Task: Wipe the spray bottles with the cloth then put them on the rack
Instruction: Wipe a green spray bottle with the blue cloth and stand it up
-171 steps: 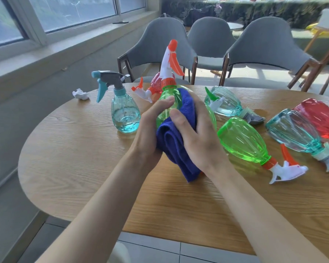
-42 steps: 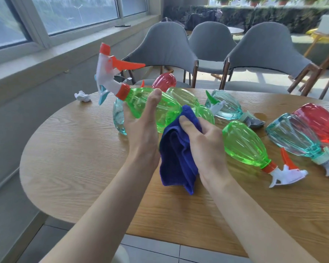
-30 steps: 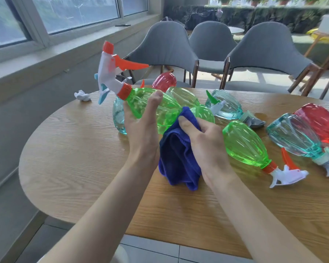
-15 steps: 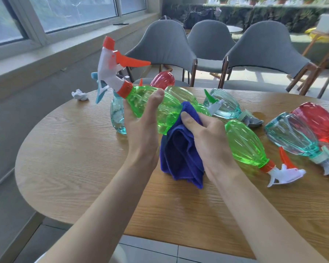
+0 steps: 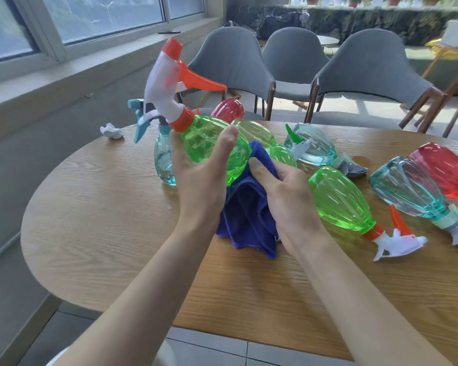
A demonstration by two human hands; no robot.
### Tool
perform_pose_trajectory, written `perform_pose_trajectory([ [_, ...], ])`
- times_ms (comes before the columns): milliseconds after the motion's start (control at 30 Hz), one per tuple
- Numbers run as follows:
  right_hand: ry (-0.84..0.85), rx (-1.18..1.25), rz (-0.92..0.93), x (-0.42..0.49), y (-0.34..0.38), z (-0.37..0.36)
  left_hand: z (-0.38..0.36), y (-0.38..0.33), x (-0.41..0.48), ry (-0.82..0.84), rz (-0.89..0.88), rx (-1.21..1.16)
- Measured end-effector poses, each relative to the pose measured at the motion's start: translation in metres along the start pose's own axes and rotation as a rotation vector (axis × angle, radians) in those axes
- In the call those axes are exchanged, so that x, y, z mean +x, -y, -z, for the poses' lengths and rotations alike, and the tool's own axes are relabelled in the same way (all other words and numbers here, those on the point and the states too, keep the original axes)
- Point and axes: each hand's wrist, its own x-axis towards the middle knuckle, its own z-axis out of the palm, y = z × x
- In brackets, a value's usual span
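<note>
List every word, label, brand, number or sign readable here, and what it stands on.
None can be read. The green spray bottle in the left hand shows no label, nor do the other bottles on the table, nor the blue cloth held by the right hand.
Reddish marks on that bottle's white trigger head are too blurred to read.

Office lounge or café, round wooden table, grey chairs, windows

One wide-angle view, worn on the head, looks forward and down from close above the wooden table, forearms reaching in from the bottom edge; windows fill the upper left, grey chairs the top centre.
</note>
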Motion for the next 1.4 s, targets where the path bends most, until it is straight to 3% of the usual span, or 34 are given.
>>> perform_pose_trajectory([
  [167,-0.080,-0.211,0.180,-0.002,0.000,0.000,0.001,0.003,0.002,-0.017,0.052,0.043],
  [400,0.019,-0.202,0.134,-0.002,-0.002,-0.008,0.002,0.010,-0.004,0.083,0.188,0.028],
  [567,0.032,-0.420,0.333,-0.007,-0.006,-0.006,0.007,0.007,0.001,0.091,0.195,0.085],
  [667,-0.083,-0.303,0.289,-0.001,-0.003,-0.002,0.010,0.003,0.002,0.134,0.164,0.260],
  [767,-0.288,-0.067,0.124,0.013,-0.002,0.002,0.010,-0.002,0.001,0.215,0.101,0.423],
  [833,-0.340,0.081,0.049,0.020,-0.003,0.005,0.013,0.001,0.001,0.284,0.073,0.505],
  [933,-0.286,0.309,-0.013,0.022,-0.004,0.006,0.015,0.006,0.005,0.363,0.062,0.619],
  [1000,-0.206,0.335,-0.016,0.021,-0.003,0.006,0.014,0.005,0.004,0.423,0.056,0.685],
  [1100,-0.073,0.263,0.046,0.012,0.005,0.005,0.012,0.010,0.004,0.450,0.022,0.665],
  [1267,-0.027,-0.053,0.259,0.010,0.007,0.011,0.010,0.014,0.000,0.474,-0.016,0.565],
  [1400,-0.073,-0.043,0.213,0.012,0.003,0.006,0.010,0.008,0.000,0.476,-0.035,0.512],
])
